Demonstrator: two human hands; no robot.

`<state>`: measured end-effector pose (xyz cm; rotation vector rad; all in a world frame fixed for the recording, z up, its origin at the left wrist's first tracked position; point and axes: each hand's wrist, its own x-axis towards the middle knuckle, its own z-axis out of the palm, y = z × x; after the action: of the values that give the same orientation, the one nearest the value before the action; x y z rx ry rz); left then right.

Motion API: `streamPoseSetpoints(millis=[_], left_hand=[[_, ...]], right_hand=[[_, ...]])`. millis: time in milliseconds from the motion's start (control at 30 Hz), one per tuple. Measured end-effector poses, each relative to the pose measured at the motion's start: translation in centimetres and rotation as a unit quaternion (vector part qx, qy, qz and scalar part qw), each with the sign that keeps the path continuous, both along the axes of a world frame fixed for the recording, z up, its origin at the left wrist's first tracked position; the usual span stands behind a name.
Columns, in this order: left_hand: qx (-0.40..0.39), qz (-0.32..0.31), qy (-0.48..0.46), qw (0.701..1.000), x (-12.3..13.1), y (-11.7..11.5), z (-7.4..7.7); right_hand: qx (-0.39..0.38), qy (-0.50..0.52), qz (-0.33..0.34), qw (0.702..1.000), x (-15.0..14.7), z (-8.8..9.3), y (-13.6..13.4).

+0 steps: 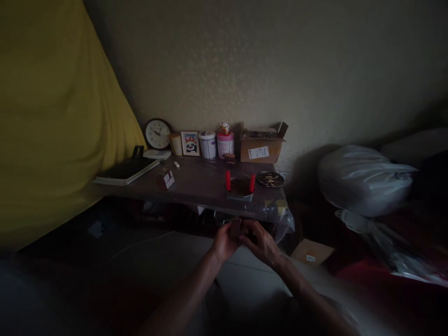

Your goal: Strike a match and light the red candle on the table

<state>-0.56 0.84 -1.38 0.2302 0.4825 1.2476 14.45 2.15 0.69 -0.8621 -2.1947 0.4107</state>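
My left hand (224, 241) and my right hand (261, 242) meet low in front of the table's near edge. Together they grip a small dark flat object (235, 228), pinched between the fingers of both; the dim light hides what it is. Just beyond them on the table (199, 182) stands a dark dish with two red handles (240, 185). Right of that dish lies a round plate of pale sticks (270, 178).
Along the wall stand a clock (158, 134), a panda picture frame (190, 143), a white tub (207, 144), a pink tub (225, 143) and an open cardboard box (262, 145). A notebook (126, 171) and puzzle cube (168, 178) lie left. A yellow cloth (52, 116) hangs left; a grey bag (364, 179) sits right.
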Motion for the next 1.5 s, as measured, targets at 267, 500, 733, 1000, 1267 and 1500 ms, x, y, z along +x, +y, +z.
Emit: streamPoseSetpoints(millis=[267, 500, 733, 1000, 1267, 1500], left_hand=[[-0.052, -0.035, 0.083, 0.995, -0.2, -0.5, -0.3], [-0.046, -0.077, 0.183, 0.979, 0.1, -0.6, -0.3], [-0.048, -0.155, 0.26, 0.952, 0.2, -0.1, -1.4], [-0.034, -0.214, 0.315, 0.924, 0.4, -0.2, -1.3], [-0.027, -0.228, 0.356, 0.906, 0.6, 0.1, -1.7], [-0.01, -0.237, 0.375, 0.896, 0.7, 0.1, -1.6]], right_hand=[[-0.028, 0.016, -0.065, 0.997, 1.5, -0.2, 1.5], [-0.062, 0.021, -0.071, 0.995, 1.6, -0.2, 1.5], [-0.119, 0.007, -0.01, 0.993, 1.6, 0.0, 1.1], [-0.079, -0.121, -0.005, 0.99, 1.4, 0.0, 0.4], [-0.084, -0.217, -0.026, 0.972, 1.1, -0.1, 0.2], [-0.059, -0.251, -0.043, 0.965, 1.2, -0.6, 0.2]])
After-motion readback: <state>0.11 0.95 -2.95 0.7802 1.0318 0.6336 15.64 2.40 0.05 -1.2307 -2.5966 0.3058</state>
